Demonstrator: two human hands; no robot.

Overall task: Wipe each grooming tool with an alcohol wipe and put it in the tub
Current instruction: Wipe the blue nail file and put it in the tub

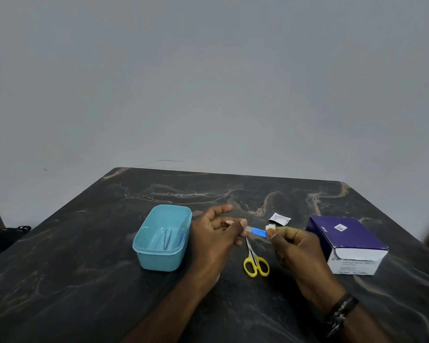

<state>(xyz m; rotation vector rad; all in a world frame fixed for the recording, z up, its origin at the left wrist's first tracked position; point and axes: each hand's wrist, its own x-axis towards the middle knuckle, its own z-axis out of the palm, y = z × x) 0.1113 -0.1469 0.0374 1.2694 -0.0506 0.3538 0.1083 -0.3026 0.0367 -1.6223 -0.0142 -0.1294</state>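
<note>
Left hand [218,231] fingers [240,225] pinch metal end of blue-handled tool [256,231], held above worktop [84,280] between both hands. Right hand [297,246] fingers pinch folded white wipe [270,227] round blue end. Thin pinch on slick metal: pull of wipe likely tugs tool loose, drops it onto yellow scissors [255,262] just below, still unwiped. Teal tub [144,253] at left already holds tweezers [167,240]. Torn sachet [280,219] far of hands, purple wipe box [349,241] at right; careless elbow could knock box.
</note>
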